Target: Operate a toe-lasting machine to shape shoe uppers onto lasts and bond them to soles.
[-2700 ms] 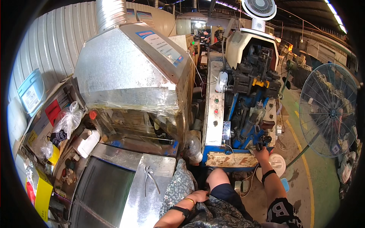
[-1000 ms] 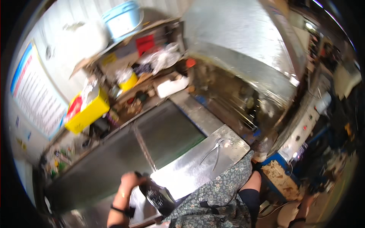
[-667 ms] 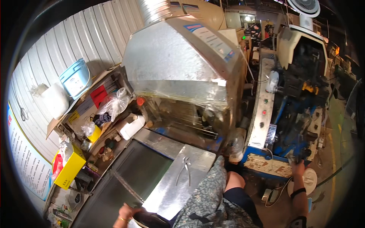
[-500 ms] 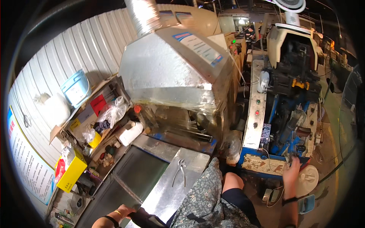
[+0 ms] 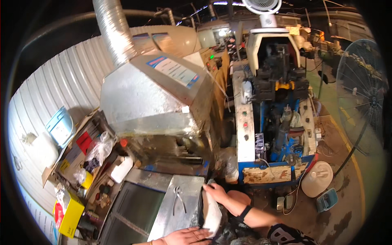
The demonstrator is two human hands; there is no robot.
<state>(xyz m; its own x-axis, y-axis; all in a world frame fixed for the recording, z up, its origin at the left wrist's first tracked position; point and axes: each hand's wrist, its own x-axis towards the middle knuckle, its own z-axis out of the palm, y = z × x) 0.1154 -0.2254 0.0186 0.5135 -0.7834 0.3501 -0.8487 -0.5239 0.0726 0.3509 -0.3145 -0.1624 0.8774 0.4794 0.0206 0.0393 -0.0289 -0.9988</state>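
In the head view, a long, dark-edged pale piece (image 5: 212,215) is at six o'clock between our two hands: our left hand (image 5: 188,236), fingers stretched and unclenched, touches its lower end at seven o'clock, while our right hand (image 5: 217,193) bends over its upper end at twelve, and we cannot tell whether it grips. From there, we see pliers (image 5: 177,192) at ten o'clock on a metal plate (image 5: 192,188) and a blue-framed machine (image 5: 281,130) at one.
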